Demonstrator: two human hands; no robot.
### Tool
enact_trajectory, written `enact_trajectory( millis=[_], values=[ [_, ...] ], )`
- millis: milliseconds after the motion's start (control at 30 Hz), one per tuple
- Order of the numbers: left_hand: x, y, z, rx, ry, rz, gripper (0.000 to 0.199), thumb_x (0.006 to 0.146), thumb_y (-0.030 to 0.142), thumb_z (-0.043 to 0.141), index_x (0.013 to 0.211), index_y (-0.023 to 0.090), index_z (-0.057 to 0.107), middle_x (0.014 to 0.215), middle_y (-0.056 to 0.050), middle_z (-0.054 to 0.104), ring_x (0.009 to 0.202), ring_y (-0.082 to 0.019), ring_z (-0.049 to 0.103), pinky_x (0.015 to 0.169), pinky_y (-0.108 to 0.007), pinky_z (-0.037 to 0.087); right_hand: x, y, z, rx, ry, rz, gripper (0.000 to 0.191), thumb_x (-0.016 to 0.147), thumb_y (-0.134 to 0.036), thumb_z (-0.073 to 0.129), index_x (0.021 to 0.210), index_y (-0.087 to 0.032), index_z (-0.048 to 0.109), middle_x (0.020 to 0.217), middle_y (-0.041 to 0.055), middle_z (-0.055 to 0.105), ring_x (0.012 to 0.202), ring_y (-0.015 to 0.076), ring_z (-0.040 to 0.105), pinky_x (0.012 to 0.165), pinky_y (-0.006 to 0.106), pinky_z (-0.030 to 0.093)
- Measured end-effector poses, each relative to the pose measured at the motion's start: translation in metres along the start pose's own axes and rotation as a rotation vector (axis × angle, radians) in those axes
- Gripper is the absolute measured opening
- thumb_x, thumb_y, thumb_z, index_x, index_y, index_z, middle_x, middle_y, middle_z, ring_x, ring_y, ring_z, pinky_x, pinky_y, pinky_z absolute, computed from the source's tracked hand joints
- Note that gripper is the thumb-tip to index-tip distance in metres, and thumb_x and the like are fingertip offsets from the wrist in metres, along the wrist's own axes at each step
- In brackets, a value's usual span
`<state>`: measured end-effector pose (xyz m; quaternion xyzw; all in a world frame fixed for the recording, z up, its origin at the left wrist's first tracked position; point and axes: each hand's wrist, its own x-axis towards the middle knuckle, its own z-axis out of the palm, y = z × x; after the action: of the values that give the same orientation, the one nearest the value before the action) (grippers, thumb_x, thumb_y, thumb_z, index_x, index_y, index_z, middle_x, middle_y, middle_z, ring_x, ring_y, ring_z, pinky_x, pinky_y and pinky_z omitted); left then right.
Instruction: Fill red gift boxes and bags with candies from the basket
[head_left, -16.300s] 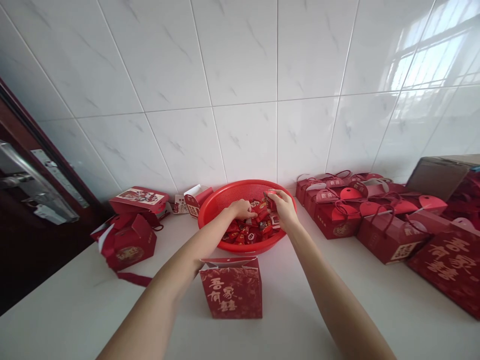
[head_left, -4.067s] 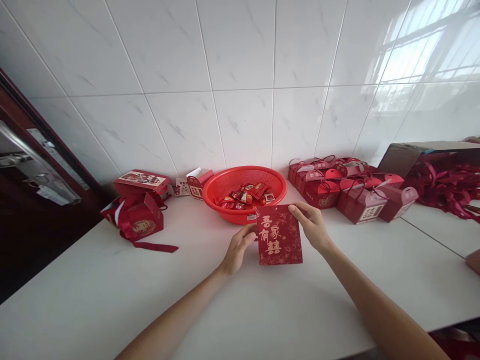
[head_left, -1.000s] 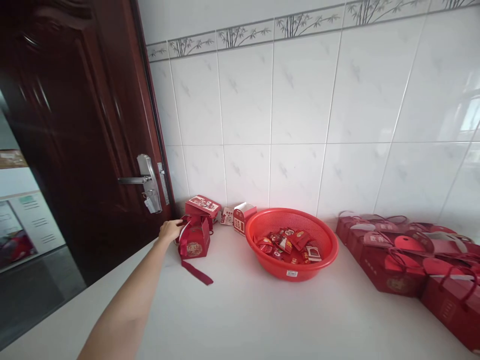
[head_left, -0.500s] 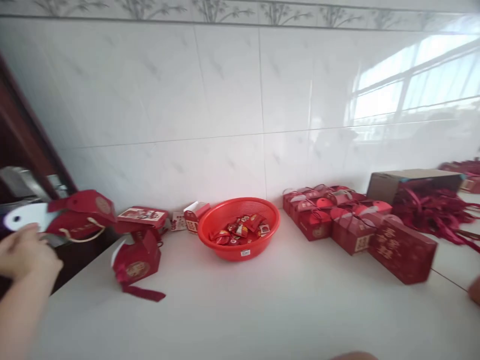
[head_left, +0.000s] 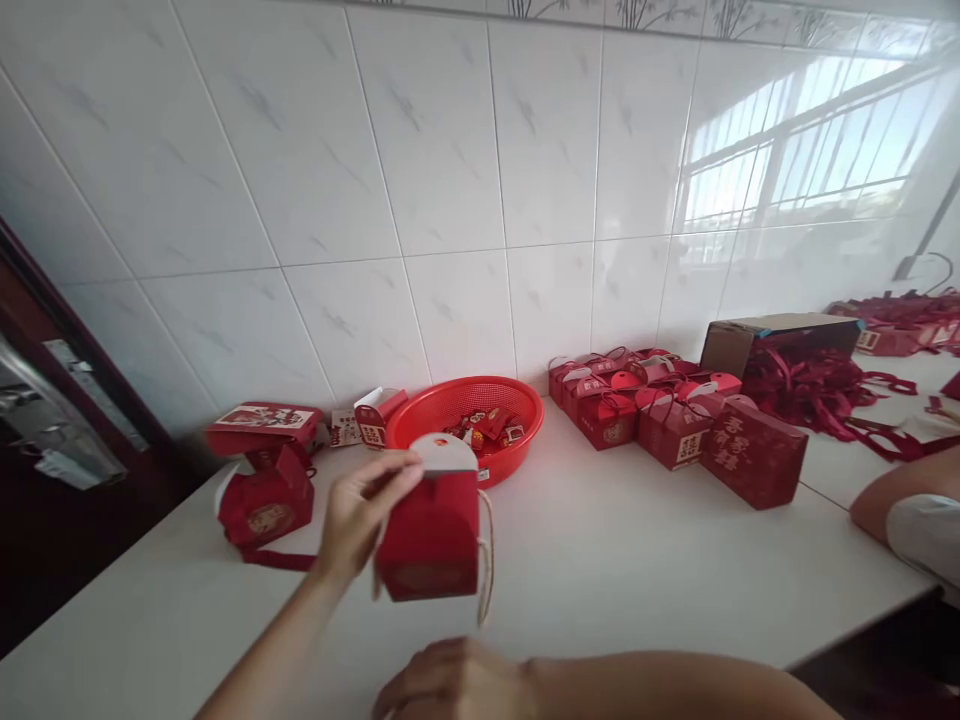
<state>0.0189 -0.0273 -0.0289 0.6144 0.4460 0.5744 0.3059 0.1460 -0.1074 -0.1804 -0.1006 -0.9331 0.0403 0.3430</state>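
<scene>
Pinching the pale rounded flap (head_left: 450, 455) of a red box (head_left: 429, 540) between thumb and fingers, the left hand (head_left: 361, 515) holds it roughly upright in front of the basket, over the white table (head_left: 592, 570); cord loops (head_left: 486, 560) hang at its sides. Below it, near the bottom edge of the view, is the right hand (head_left: 454, 685), blurred, and I cannot tell whether its fingers grip anything. Just beyond the held box stands the red plastic basket (head_left: 523, 455), with small wrapped packets (head_left: 493, 424) inside. Left of that are an open-topped carton (head_left: 373, 425) and a ribboned box (head_left: 274, 500). On the other side, tied red boxes (head_left: 607, 420) cluster by the tiled wall (head_left: 457, 200), with a gold-lettered bag (head_left: 754, 455) at their near end. Farther out, dark red ribbons (head_left: 802, 390) spill from a cardboard box (head_left: 727, 350), near another person's arm (head_left: 874, 500).
</scene>
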Motion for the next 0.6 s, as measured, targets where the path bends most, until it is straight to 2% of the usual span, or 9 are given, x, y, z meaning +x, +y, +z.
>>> enact_trajectory(
  millis=[67,167,233,300,367,433,533,600],
  values=[
    [-0.017,-0.013,0.010,0.005,-0.071,0.099,0.037,0.062,0.054,0.082,0.076,0.019,0.079,0.088,-0.008,0.078,0.087,-0.027,0.073,0.078,-0.035,0.062,-0.019,0.007,-0.022,-0.060,0.197,-0.006,0.011,0.092,-0.023,0.055,0.099,-0.020,0.062,0.095,0.0049,0.075,0.081,0.0134,0.071,0.079,0.021,0.056],
    [-0.028,-0.039,0.014,0.046,-0.050,0.167,0.035,0.071,0.051,0.077,0.086,0.019,0.079,0.096,-0.009,0.077,0.091,-0.025,0.072,0.082,-0.034,0.061,-0.042,0.011,-0.066,-0.133,0.384,0.056,0.021,0.088,-0.014,0.051,0.107,-0.019,0.059,0.092,0.0071,0.071,0.072,0.0146,0.066,0.065,0.024,0.055],
    [-0.033,-0.054,0.015,0.061,-0.022,0.158,0.034,0.073,0.049,0.076,0.088,0.019,0.079,0.098,-0.009,0.076,0.093,-0.024,0.071,0.086,-0.034,0.059,-0.047,0.016,-0.093,-0.231,0.508,0.188,0.025,0.089,-0.011,0.050,0.110,-0.022,0.059,0.098,0.0097,0.068,0.080,0.0172,0.067,0.069,0.028,0.056],
    [-0.038,-0.063,0.018,0.049,-0.022,0.132,0.032,0.074,0.046,0.075,0.091,0.019,0.078,0.099,-0.009,0.076,0.096,-0.024,0.071,0.089,-0.035,0.058,-0.045,0.025,-0.111,-0.274,0.620,0.396,0.023,0.091,-0.015,0.052,0.112,-0.022,0.059,0.111,0.0132,0.065,0.100,0.0218,0.067,0.082,0.035,0.057],
    [-0.043,-0.067,0.021,0.032,-0.035,0.112,0.032,0.076,0.044,0.074,0.095,0.019,0.077,0.101,-0.009,0.075,0.097,-0.024,0.071,0.090,-0.035,0.058,-0.039,0.037,-0.117,-0.236,0.630,0.521,0.019,0.094,-0.021,0.054,0.112,-0.023,0.059,0.119,0.0138,0.063,0.110,0.0239,0.064,0.089,0.039,0.056],
    [-0.048,-0.068,0.024,0.031,-0.047,0.111,0.031,0.079,0.044,0.072,0.096,0.019,0.077,0.102,-0.009,0.075,0.098,-0.024,0.070,0.091,-0.034,0.057,-0.031,0.047,-0.115,-0.135,0.603,0.572,0.019,0.095,-0.026,0.056,0.114,-0.024,0.059,0.120,0.0129,0.063,0.112,0.0239,0.063,0.089,0.039,0.056],
    [-0.054,-0.069,0.024,0.039,-0.063,0.124,0.030,0.083,0.044,0.071,0.097,0.019,0.077,0.103,-0.009,0.074,0.100,-0.023,0.070,0.092,-0.034,0.056,-0.022,0.053,-0.107,0.012,0.566,0.580,0.025,0.095,-0.031,0.059,0.119,-0.023,0.060,0.123,0.0129,0.062,0.116,0.0237,0.062,0.093,0.039,0.056],
    [-0.057,-0.070,0.023,0.028,-0.077,0.120,0.029,0.085,0.044,0.069,0.098,0.019,0.077,0.103,-0.008,0.074,0.100,-0.023,0.070,0.091,-0.033,0.056,-0.021,0.050,-0.104,0.045,0.483,0.547,0.029,0.096,-0.030,0.058,0.124,-0.024,0.061,0.135,0.0142,0.057,0.126,0.0248,0.057,0.100,0.041,0.053]
  ],
)
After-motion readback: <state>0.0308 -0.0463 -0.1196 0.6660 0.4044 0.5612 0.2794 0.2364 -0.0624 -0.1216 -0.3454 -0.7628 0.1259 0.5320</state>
